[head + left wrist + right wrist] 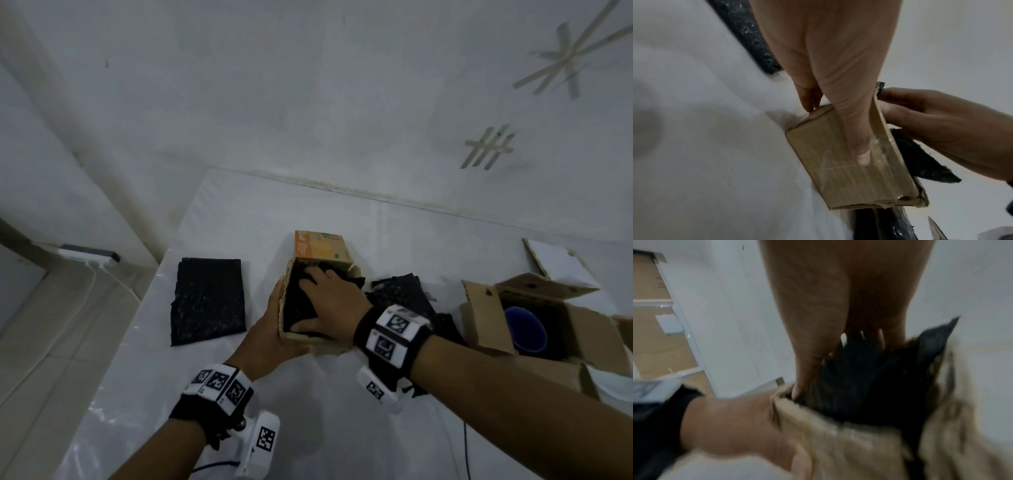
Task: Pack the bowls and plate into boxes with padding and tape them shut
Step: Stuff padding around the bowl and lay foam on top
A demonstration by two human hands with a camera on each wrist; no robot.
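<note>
**Cardboard box (320, 250) being padded**

White counter (308, 411) is carrying it, open, at centre. Black padding (298, 308) is lying inside, directly under the right hand (329, 301), which is pressing down with fingers spread flat. The left hand (274, 329) is bracing the left wall, fingers straight.

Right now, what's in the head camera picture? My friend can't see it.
A right hand presses black padding into a small cardboard box with an orange flap; the left hand braces its side. On the white table, a folded black sheet lies left, an open carton holding a blue bowl right.
</note>
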